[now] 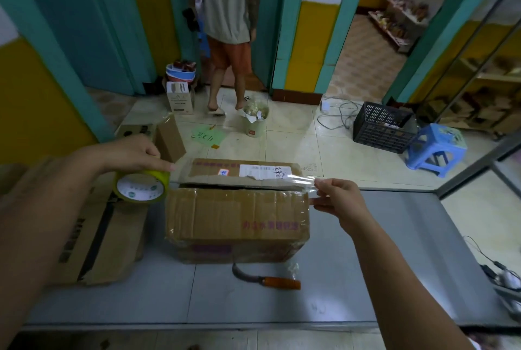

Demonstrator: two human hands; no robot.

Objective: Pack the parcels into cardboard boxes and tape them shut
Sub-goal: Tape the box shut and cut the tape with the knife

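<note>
Seen from the head camera, the cardboard box [236, 220] sits on the grey table [394, 265] with its far flap open. Left of the box, the left hand [132, 153] grips the yellow tape roll [141, 187] from above. Right of the box, the right hand [338, 200] pinches the end of a clear tape strip [248, 179]. The strip stretches above the box's far edge. A knife [267, 282] with an orange handle lies just in front of the box. Flat cardboard [112, 236] lies to the box's left.
</note>
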